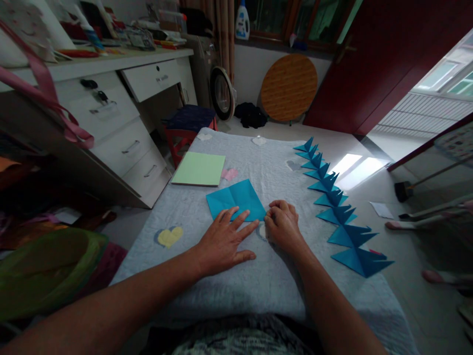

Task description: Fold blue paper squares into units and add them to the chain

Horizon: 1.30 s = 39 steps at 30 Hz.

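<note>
A blue square of paper (236,198) with fold creases lies on the grey quilted cloth (258,276). My left hand (223,241) rests flat with fingers spread, its fingertips pressing the paper's near edge. My right hand (283,224) is curled, its fingertips pinched at the paper's near right corner. A row of several folded blue paper triangles (334,212) runs along the cloth's right side, to the right of my right hand.
A stack of light green paper (199,168) lies at the far left of the cloth. White desk drawers (125,143) stand to the left, a red stool (183,133) beyond. A round wooden board (288,88) leans against the far wall. A green bag (48,266) sits at lower left.
</note>
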Available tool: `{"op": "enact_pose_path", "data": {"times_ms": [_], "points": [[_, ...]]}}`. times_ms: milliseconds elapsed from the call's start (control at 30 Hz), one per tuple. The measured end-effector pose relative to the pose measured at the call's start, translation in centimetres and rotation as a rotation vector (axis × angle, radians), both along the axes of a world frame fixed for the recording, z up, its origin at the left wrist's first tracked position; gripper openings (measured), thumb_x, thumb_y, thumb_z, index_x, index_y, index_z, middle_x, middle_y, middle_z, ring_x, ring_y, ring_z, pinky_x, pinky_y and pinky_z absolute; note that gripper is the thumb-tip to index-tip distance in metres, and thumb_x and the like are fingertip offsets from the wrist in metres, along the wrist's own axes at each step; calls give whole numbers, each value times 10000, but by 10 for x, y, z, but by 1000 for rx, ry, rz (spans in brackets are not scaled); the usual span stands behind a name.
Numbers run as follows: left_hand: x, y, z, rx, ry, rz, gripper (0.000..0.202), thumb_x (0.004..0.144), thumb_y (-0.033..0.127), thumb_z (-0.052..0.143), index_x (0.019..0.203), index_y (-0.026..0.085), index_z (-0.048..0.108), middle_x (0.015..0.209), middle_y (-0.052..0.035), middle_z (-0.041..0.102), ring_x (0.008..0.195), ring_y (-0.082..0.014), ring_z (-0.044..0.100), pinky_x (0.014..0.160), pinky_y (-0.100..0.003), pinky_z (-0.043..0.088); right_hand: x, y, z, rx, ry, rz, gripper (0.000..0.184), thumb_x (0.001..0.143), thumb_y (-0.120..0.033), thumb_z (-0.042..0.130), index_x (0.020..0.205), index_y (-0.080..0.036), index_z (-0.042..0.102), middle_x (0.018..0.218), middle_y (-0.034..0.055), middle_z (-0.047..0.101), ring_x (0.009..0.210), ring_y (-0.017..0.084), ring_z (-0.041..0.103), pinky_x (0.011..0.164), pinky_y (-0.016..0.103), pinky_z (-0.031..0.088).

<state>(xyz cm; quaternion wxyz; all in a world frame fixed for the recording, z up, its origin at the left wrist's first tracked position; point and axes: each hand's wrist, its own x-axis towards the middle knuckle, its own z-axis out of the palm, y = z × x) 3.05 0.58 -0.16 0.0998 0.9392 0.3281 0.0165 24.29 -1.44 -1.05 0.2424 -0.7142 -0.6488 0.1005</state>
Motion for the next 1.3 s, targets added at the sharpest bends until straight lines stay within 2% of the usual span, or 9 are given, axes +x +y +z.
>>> {"op": "enact_pose_path", "data": {"times_ms": [167,333,500,600,700,867,1067,1300], "points": [[2,-2,-2,-7,6,39,770,858,754,490,1514,365,388,1592,-101,350,1396,-405,330,1131,-574,228,4,0,-1,-11,37,4,162,872,-191,499,791,-208,638,1134,92,632,1075,279,507,938,436,366],[2,-1,-2,11,18,41,761,856,728,528,1505,349,405,1585,-110,364,1386,-388,348,1118,-579,235,6,-4,2,-34,40,52,210,757,-113,535,921,-207,625,1145,87,615,1079,274,501,954,430,359],[2,-1,-2,27,10,37,774,867,719,519,1516,319,387,1589,-121,362,1404,-378,342,1126,-578,225,5,-5,5,-57,40,81,50,820,-234,611,855,-220,643,1171,86,593,1117,293,490,966,453,350],[2,-1,-2,35,0,-24,731,907,687,480,1519,300,380,1606,-106,342,1465,-357,272,1176,-592,114,5,-4,4,-61,47,75,54,841,-228,612,818,-221,660,1182,87,592,1140,299,486,967,464,348],[3,1,-4,45,-16,-105,692,950,646,427,1530,276,354,1629,-75,306,1509,-311,207,1212,-548,44,4,-2,4,-61,37,88,62,847,-219,618,833,-223,677,1195,95,590,1151,304,484,964,472,353],[1,4,-9,32,-15,-142,718,962,631,406,1552,236,299,1644,-67,273,1524,-269,192,1227,-490,84,1,0,6,-72,5,113,90,863,-199,597,831,-217,679,1282,102,567,1224,320,442,975,488,348],[1,4,-7,9,6,-127,738,957,640,407,1561,235,280,1651,-62,250,1531,-271,173,1229,-489,86,-1,4,8,-85,-9,136,173,901,-198,528,811,-204,676,1265,105,586,1201,309,450,974,483,343],[2,4,-8,-19,17,-114,759,953,652,399,1571,236,254,1651,-63,249,1532,-275,170,1230,-500,64,-6,7,7,-105,-48,89,210,914,-220,508,789,-205,676,1229,99,602,1161,306,466,953,472,354]]}}
